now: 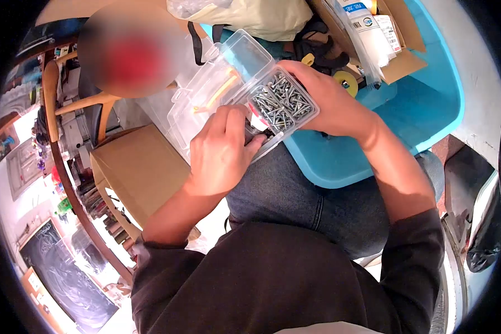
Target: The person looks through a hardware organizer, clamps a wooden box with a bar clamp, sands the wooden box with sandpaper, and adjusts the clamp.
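A clear plastic box with its lids swung open is held over my lap. Many silvery screws fill its right compartment. My right hand wraps round the box's right side. At the left compartment is my left hand, its fingers bent down inside and its thumb by some small dark pieces. Whether those fingers pinch one of the pieces is hidden.
A blue tub stands at the right, with a cardboard box of packets and a yellow tape roll. A pale bag lies at the top. Left are a brown carton and a wooden chair.
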The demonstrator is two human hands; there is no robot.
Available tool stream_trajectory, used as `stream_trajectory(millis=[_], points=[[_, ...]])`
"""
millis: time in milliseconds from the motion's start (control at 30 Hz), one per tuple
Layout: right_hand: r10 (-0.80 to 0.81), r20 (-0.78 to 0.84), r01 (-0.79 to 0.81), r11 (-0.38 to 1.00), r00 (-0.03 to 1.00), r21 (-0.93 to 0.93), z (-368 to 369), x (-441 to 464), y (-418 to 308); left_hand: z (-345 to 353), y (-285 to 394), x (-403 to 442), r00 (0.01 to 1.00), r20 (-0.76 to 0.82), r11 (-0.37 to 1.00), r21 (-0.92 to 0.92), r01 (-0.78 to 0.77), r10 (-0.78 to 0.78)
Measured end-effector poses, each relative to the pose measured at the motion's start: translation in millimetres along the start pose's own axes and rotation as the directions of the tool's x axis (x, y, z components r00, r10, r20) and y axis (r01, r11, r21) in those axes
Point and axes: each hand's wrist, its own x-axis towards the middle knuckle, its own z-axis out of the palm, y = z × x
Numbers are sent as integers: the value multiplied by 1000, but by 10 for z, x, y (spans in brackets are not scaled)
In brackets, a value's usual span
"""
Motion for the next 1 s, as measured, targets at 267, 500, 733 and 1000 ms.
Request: stream_trajectory(millis=[267,500,733,1000], points=[[-11,-16,11,1000,1000,-5,-6,7,-32,95,-53,14,998,-59,1000,-30,-10,8],[7,-3,-7,999,1000,-48,-26,17,-52,162,-153,-36,977,-194,960,-278,30,-87],[-40,-15,39,995,999,-93,4,24,-9,69,-87,5,995,-104,1000,4,0,1],[-13,-24,12,997,1000,-73,6,34,-67,190,-131,85,998,-53,999,5,37,-37]])
